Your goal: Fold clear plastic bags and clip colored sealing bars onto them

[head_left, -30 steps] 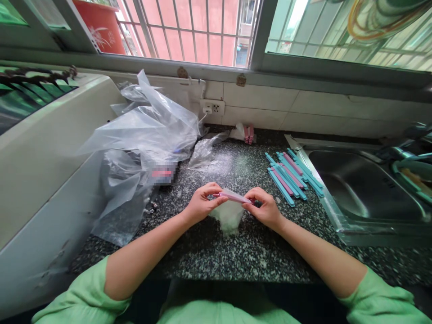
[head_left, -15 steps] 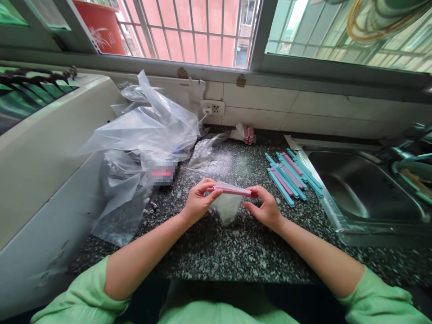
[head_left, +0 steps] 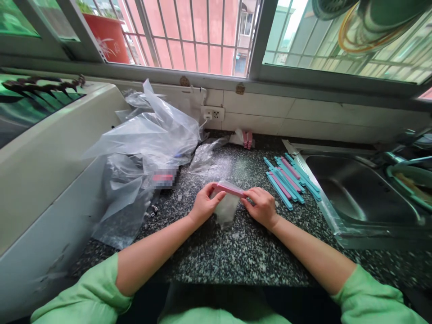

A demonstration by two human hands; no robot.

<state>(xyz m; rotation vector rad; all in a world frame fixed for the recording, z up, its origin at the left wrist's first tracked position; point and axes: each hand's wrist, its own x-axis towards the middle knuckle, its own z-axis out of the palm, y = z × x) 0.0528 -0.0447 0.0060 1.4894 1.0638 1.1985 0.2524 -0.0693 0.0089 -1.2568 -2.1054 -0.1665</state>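
Observation:
A pink bag clip (head_left: pixel 231 190) lies across the top of a small clear plastic bag (head_left: pixel 225 211), whose lower part hangs down with something pale in it. My left hand (head_left: pixel 206 200) is closed on the clip's left end, thumb in front. At the other end, my right hand (head_left: pixel 260 206) pinches the clip between thumb and fingers. To the right of my right hand lies a loose pile of blue and pink bag clips (head_left: pixel 292 180) on the speckled counter (head_left: pixel 222 256).
Large crumpled clear bags (head_left: pixel 158 135) spread over the left side, beside a pale stove body (head_left: pixel 50 171). A small plastic bag (head_left: pixel 207 155) and a bag with pink clips (head_left: pixel 247 139) lie near the wall socket (head_left: pixel 216 113). A steel sink (head_left: pixel 364 193) is at right.
The clip has tilted down slightly at its right end and its face shows more. My right fingers have closed in on that end. The view has shifted slightly.

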